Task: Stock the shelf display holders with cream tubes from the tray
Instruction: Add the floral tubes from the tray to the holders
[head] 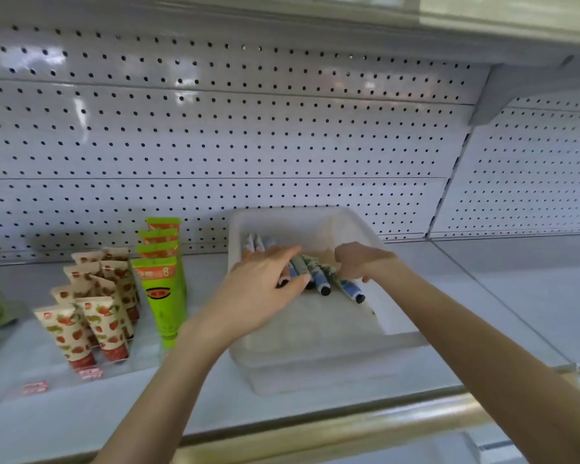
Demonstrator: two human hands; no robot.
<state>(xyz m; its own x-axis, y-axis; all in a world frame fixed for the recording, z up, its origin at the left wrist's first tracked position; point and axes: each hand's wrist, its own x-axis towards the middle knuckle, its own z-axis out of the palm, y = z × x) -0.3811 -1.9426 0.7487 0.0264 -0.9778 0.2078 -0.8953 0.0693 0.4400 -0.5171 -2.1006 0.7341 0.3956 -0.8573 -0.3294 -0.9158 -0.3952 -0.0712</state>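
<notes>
Pressing some five blue cream tubes (318,277) in one tray (315,366), the left hand (262,289) lies flat, the right hand (359,259) curls round one; the nearest of four green tubes (161,296) shows "8".

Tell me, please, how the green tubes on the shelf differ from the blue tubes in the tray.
The green tubes stand upright, cap down; the blue tubes lie flat. The green tubes are bright green; the blue tubes are patterned, with dark caps. Both are squeeze tubes.
</notes>
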